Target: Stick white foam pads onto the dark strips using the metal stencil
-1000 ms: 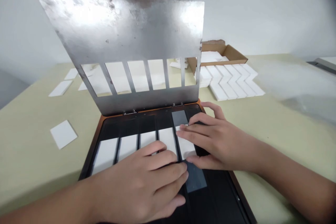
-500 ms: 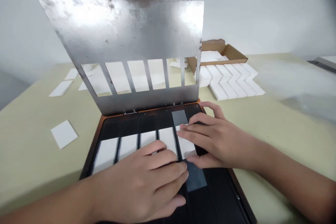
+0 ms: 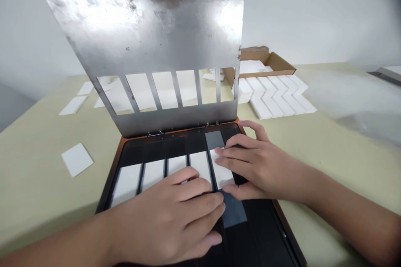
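A black slotted tray (image 3: 269, 233) with an orange rim lies in front of me, its metal lid (image 3: 147, 50) hinged up at the back. Several white rectangular pieces (image 3: 127, 181) lie side by side in the slots. My left hand (image 3: 169, 221) rests flat on the tray, fingers stretched over the middle pieces. My right hand (image 3: 263, 167) lies flat too, fingertips pressing the rightmost white piece (image 3: 223, 173) in its slot. A grey strip (image 3: 233, 212) shows below that piece.
A cardboard box (image 3: 269, 62) and rows of white pieces (image 3: 278, 96) lie at the back right of the beige table (image 3: 338, 150). More white pieces (image 3: 77, 158) are scattered at the left. The lid's slotted windows show white sheets behind.
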The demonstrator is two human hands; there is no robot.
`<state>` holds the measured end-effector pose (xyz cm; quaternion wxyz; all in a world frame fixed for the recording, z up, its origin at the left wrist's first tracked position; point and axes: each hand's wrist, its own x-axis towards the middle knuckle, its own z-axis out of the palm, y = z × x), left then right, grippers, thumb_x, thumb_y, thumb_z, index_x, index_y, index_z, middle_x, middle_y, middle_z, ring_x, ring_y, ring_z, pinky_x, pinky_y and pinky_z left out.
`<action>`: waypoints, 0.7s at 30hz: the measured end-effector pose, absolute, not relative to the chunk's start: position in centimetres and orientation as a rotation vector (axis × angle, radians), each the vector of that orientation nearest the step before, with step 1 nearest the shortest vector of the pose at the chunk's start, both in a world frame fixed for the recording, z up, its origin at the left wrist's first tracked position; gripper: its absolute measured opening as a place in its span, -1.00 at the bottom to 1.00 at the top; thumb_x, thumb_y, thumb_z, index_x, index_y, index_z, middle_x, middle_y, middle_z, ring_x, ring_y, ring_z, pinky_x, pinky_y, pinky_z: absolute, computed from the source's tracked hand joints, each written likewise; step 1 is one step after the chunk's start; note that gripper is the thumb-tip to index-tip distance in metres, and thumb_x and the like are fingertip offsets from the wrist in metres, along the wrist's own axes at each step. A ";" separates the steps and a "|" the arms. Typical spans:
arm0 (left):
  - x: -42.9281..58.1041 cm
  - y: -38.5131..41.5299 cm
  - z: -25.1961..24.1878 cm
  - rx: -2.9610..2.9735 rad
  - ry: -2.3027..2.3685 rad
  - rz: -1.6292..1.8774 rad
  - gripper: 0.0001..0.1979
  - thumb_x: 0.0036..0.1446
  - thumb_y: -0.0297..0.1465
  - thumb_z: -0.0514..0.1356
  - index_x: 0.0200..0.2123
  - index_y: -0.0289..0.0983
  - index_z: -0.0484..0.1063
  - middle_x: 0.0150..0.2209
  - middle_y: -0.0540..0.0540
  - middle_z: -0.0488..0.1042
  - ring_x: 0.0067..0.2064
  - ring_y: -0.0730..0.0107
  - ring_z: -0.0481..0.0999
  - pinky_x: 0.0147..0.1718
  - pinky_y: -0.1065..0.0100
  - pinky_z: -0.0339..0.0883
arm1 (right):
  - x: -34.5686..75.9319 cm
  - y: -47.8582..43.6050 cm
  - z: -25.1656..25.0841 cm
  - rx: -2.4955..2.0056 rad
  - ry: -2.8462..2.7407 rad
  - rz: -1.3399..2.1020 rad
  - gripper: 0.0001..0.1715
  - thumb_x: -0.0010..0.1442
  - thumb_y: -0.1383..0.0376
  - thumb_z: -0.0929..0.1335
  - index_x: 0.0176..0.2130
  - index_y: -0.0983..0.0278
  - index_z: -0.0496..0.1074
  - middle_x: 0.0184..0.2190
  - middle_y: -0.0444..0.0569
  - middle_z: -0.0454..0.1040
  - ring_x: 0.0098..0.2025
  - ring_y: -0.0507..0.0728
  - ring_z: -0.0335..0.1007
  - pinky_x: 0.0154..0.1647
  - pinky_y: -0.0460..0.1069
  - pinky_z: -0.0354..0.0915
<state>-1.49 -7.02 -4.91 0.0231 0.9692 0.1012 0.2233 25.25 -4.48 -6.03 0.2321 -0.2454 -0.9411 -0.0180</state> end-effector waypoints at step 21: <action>-1.7 -7.1 -4.8 3.013 0.293 0.657 -0.79 0.44 -0.33 0.27 -0.03 -0.35 0.62 -0.10 -0.11 0.68 -0.14 0.23 0.59 0.01 0.10 0.35 | 25.7 -4.8 -4.8 -0.733 -2.698 0.128 -0.37 0.42 -0.12 0.37 0.14 0.32 0.56 0.04 0.03 0.66 0.08 0.27 0.45 0.54 0.41 -0.25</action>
